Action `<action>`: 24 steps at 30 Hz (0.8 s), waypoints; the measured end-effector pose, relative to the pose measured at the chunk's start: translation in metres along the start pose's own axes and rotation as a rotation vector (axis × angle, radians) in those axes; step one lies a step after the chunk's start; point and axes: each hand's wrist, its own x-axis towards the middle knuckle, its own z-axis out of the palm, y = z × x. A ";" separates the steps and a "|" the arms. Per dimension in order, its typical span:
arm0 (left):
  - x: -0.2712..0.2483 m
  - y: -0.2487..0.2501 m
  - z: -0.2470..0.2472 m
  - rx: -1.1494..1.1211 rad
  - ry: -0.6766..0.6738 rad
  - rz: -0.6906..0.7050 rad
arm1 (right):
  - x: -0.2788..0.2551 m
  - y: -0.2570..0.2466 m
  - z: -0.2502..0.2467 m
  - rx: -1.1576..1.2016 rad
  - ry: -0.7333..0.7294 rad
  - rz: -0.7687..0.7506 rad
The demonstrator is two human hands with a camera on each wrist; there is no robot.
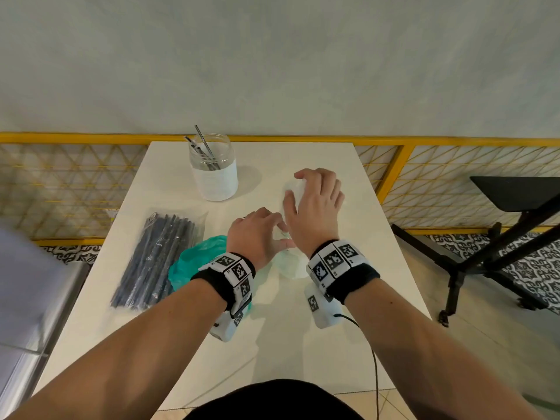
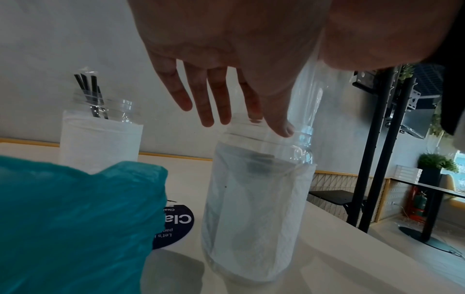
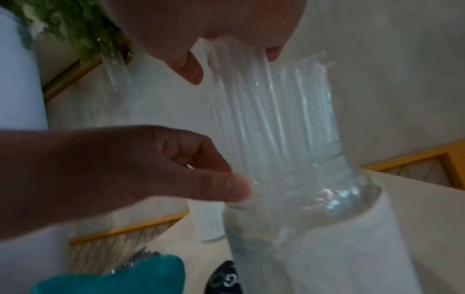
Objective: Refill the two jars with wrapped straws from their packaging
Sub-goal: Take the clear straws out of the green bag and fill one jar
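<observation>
A clear jar (image 1: 292, 265) (image 2: 256, 208) (image 3: 327, 238) lined with white paper stands at the middle of the white table (image 1: 333, 344). My right hand (image 1: 315, 207) (image 3: 234, 63) grips the top of a bundle of clear wrapped straws (image 1: 298, 189) (image 3: 271, 119) whose lower ends stand in that jar's mouth. My left hand (image 1: 260, 234) (image 2: 226, 111) (image 3: 151, 169) is beside the jar's neck, thumb touching it, fingers loose and holding nothing. A second lined jar (image 1: 216, 177) (image 2: 100, 147) at the back holds a few black straws. A clear pack of black straws (image 1: 157, 259) lies at the left.
A crumpled teal plastic bag (image 1: 194, 262) (image 2: 75, 218) lies between the pack and the near jar. A round dark sticker (image 2: 176, 228) is on the tabletop. A yellow-framed railing (image 1: 394, 140) runs behind the table, and a black table (image 1: 515, 192) stands to the right.
</observation>
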 end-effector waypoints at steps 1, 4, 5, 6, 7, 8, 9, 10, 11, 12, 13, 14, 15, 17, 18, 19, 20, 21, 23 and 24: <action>0.000 0.001 -0.001 0.008 -0.002 -0.003 | -0.005 0.005 0.000 -0.033 -0.087 -0.011; 0.000 0.000 0.001 -0.025 -0.013 -0.007 | -0.019 0.023 -0.005 -0.107 -0.302 -0.104; -0.001 -0.001 0.002 -0.063 -0.021 -0.004 | -0.020 0.029 -0.010 -0.132 -0.350 -0.136; -0.001 -0.002 0.003 -0.105 -0.034 -0.003 | -0.019 0.034 -0.015 -0.165 -0.383 -0.158; -0.001 -0.002 0.004 -0.141 -0.051 -0.004 | -0.017 0.038 -0.019 -0.197 -0.395 -0.161; -0.001 -0.003 0.004 -0.169 -0.070 -0.010 | -0.015 0.040 -0.023 -0.211 -0.396 -0.131; 0.000 -0.002 0.004 -0.191 -0.088 -0.019 | -0.013 0.041 -0.027 -0.184 -0.402 -0.067; 0.001 -0.001 0.003 -0.211 -0.101 -0.030 | -0.011 0.042 -0.030 -0.115 -0.422 0.009; 0.002 0.000 0.003 -0.226 -0.106 -0.037 | -0.010 0.043 -0.031 -0.036 -0.451 0.062; 0.003 0.000 0.002 -0.233 -0.104 -0.040 | -0.009 0.044 -0.031 0.008 -0.475 0.073; 0.003 0.001 0.002 -0.233 -0.099 -0.040 | -0.006 0.045 -0.032 0.011 -0.486 0.052; 0.003 0.001 0.003 -0.231 -0.092 -0.041 | -0.002 0.048 -0.035 0.003 -0.479 0.020; 0.003 0.001 0.003 -0.229 -0.087 -0.040 | 0.004 0.050 -0.038 0.000 -0.454 -0.011; 0.004 0.005 0.004 -0.229 -0.084 -0.033 | 0.015 0.053 -0.045 0.003 -0.390 -0.059; 0.005 0.008 0.004 -0.223 -0.083 -0.028 | 0.018 0.055 -0.047 -0.004 -0.355 -0.088; 0.006 0.012 0.005 -0.216 -0.081 -0.026 | 0.020 0.058 -0.049 -0.021 -0.314 -0.118; 0.008 0.016 0.006 -0.211 -0.075 -0.027 | 0.019 0.062 -0.050 -0.043 -0.280 -0.147; 0.010 0.020 0.008 -0.207 -0.066 -0.031 | 0.016 0.066 -0.050 -0.063 -0.262 -0.164; 0.012 0.026 0.011 -0.199 -0.049 -0.038 | 0.001 0.077 -0.046 -0.109 -0.280 -0.170; 0.013 0.028 0.013 -0.197 -0.042 -0.041 | -0.009 0.082 -0.043 -0.140 -0.315 -0.169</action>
